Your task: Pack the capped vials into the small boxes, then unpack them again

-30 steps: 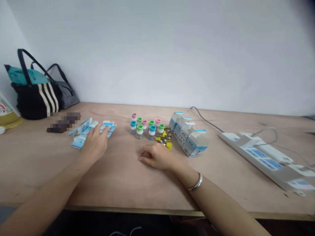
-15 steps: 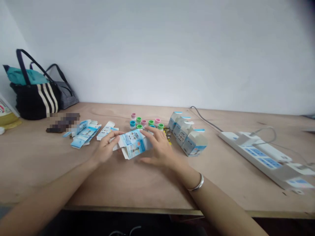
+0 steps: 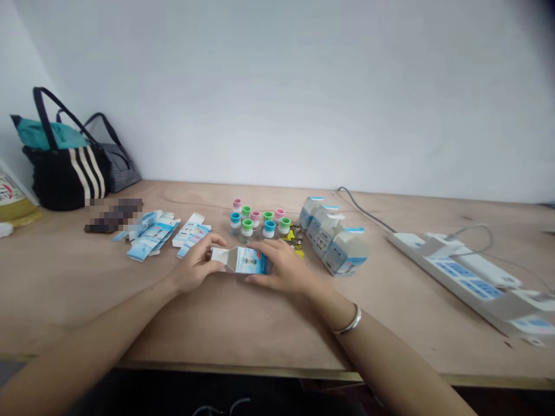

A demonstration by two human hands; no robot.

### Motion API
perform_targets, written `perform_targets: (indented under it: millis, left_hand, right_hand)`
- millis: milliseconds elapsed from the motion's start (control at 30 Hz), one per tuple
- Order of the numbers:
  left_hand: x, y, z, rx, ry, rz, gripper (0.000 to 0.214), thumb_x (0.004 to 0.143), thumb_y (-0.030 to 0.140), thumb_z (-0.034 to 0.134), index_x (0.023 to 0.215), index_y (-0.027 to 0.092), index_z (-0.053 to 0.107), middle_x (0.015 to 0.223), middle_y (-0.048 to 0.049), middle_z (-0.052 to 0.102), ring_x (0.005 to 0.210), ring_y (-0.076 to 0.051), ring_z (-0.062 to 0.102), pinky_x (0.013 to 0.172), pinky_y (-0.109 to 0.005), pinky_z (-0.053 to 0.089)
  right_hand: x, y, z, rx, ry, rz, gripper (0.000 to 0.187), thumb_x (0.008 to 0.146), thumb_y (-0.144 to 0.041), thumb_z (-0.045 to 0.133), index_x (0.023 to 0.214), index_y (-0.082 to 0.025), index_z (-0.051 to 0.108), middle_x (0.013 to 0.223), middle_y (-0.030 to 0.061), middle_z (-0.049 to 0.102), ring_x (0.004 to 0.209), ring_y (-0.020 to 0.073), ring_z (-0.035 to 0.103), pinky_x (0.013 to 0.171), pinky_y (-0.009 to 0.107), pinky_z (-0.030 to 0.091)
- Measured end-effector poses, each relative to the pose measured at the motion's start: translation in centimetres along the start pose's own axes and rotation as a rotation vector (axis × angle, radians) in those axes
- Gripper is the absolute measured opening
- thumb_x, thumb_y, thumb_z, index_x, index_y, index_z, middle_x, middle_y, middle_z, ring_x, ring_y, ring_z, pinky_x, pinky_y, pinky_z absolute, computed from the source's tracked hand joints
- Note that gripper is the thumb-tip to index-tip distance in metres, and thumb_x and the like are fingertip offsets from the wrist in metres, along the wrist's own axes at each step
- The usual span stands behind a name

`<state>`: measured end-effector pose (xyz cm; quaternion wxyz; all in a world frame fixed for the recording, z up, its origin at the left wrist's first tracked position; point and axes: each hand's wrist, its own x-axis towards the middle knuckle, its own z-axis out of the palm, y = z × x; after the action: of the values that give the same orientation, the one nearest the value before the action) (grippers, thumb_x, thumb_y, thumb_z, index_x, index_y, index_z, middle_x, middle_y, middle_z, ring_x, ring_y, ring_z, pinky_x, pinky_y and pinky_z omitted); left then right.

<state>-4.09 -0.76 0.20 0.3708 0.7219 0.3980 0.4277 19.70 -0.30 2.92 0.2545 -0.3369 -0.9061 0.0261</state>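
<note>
Between my two hands is a small blue-and-white cardboard box [image 3: 250,261], lying low over the table with its printed side up. My left hand [image 3: 197,267] grips the white flaps at the box's left end between thumb and fingers. My right hand [image 3: 281,267] is closed around the right end, thumb on the near edge and fingers on the far one. Just beyond stand several small clear bottles with coloured caps [image 3: 247,226] in blue, green and pink. Yellow and metallic small pieces [image 3: 299,252] lie beside them, partly hidden behind my right hand.
Flattened cartons [image 3: 151,234] are piled at the left, with more flat cartons [image 3: 193,233] nearer the bottles. A row of opened-out boxes [image 3: 344,254] stands at the right. Farther right lies a power strip [image 3: 459,277] with cables. Bags [image 3: 71,176] sit at the back left.
The box has turned from tilted to level and come down lower, its flaps now between my left fingers. My right hand has closed around its right end. More bottles are uncovered.
</note>
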Motion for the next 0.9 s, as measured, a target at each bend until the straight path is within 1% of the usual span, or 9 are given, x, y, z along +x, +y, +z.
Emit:
perform_targets:
  millis: [167, 233, 300, 400, 467, 533, 667, 800, 900]
  left_hand:
    - [0.1, -0.1, 0.4, 0.26, -0.032, 0.186, 0.024, 0.07, 0.013, 0.055, 0.093, 0.019, 0.055, 0.097, -0.0035, 0.056, 0.095, -0.019, 0.054, 0.086, -0.033, 0.043]
    - [0.0, 0.1, 0.6, 0.294, -0.076, 0.203, 0.024, 0.07, 0.011, 0.053, 0.092, 0.019, 0.056, 0.096, -0.0035, 0.057, 0.094, -0.019, 0.054, 0.087, -0.033, 0.043]
    - [-0.1, 0.2, 0.7, 0.225, -0.082, 0.125, 0.028, 0.069, 0.012, 0.055, 0.096, 0.019, 0.054, 0.097, -0.0037, 0.056, 0.09, -0.018, 0.056, 0.082, -0.031, 0.045]
    - [-0.2, 0.3, 0.2, -0.023, -0.04, -0.056, 0.038, 0.068, 0.018, 0.059, 0.105, 0.02, 0.049, 0.103, -0.0045, 0.055, 0.084, -0.016, 0.058, 0.072, -0.028, 0.048]
    - [-0.1, 0.6, -0.2, -0.154, -0.02, -0.147, 0.037, 0.068, 0.022, 0.06, 0.104, 0.02, 0.05, 0.104, -0.0047, 0.056, 0.082, -0.015, 0.058, 0.069, -0.027, 0.048]
    - [0.0, 0.8, -0.5, -0.198, -0.014, -0.211, 0.033, 0.068, 0.026, 0.061, 0.099, 0.019, 0.054, 0.098, -0.0037, 0.059, 0.079, -0.016, 0.059, 0.067, -0.027, 0.047]
    - [0.1, 1.0, -0.1, -0.197, -0.033, -0.242, 0.03, 0.067, 0.029, 0.065, 0.093, 0.018, 0.056, 0.083, -0.0012, 0.061, 0.074, -0.015, 0.059, 0.066, -0.027, 0.046]
    - [0.1, 0.7, 0.5, -0.207, -0.038, -0.228, 0.03, 0.068, 0.028, 0.066, 0.095, 0.017, 0.055, 0.082, -0.0005, 0.06, 0.072, -0.014, 0.058, 0.067, -0.027, 0.047]
    - [0.0, 0.5, 0.6, -0.209, -0.028, -0.226, 0.03, 0.071, 0.032, 0.064, 0.096, 0.017, 0.056, 0.086, -0.0011, 0.06, 0.071, -0.013, 0.059, 0.068, -0.028, 0.049]
  right_hand:
    - [0.0, -0.3, 0.2, 0.006, 0.013, 0.014, 0.058, 0.069, -0.047, 0.068, 0.116, -0.016, 0.054, 0.105, 0.0122, 0.064, 0.095, 0.0255, 0.059, 0.081, 0.036, 0.042]
    - [0.0, -0.4, 0.2, 0.001, 0.005, 0.023, 0.057, 0.07, -0.048, 0.067, 0.114, -0.015, 0.055, 0.102, 0.0121, 0.064, 0.093, 0.0252, 0.059, 0.08, 0.036, 0.042]
    - [-0.1, -0.5, 0.1, -0.003, -0.001, 0.032, 0.056, 0.07, -0.049, 0.067, 0.114, -0.016, 0.056, 0.101, 0.0119, 0.065, 0.092, 0.0252, 0.06, 0.079, 0.036, 0.042]
    - [-0.2, -0.5, -0.1, -0.002, -0.001, 0.046, 0.055, 0.071, -0.05, 0.065, 0.116, -0.018, 0.056, 0.103, 0.0113, 0.064, 0.092, 0.0252, 0.06, 0.078, 0.035, 0.042]
    - [-0.2, -0.5, -0.1, 0.001, -0.008, 0.049, 0.055, 0.072, -0.05, 0.065, 0.116, -0.019, 0.056, 0.103, 0.0111, 0.065, 0.09, 0.0248, 0.06, 0.077, 0.035, 0.042]
    - [-0.2, -0.6, -0.1, 0.005, -0.015, 0.046, 0.056, 0.071, -0.05, 0.066, 0.117, -0.019, 0.057, 0.101, 0.011, 0.065, 0.088, 0.0244, 0.06, 0.076, 0.035, 0.042]
    - [-0.2, -1.0, -0.2, -0.004, -0.021, 0.034, 0.058, 0.071, -0.05, 0.066, 0.119, -0.019, 0.056, 0.099, 0.0106, 0.065, 0.087, 0.0237, 0.06, 0.076, 0.034, 0.042]
    - [-0.1, -1.3, -0.4, -0.013, -0.053, 0.018, 0.059, 0.072, -0.05, 0.066, 0.122, -0.021, 0.054, 0.098, 0.0099, 0.065, 0.088, 0.0237, 0.06, 0.077, 0.034, 0.042]
    - [0.0, -1.3, -0.2, 0.002, -0.057, 0.023, 0.058, 0.073, -0.05, 0.064, 0.122, -0.021, 0.054, 0.104, 0.0109, 0.065, 0.091, 0.0242, 0.06, 0.078, 0.034, 0.042]
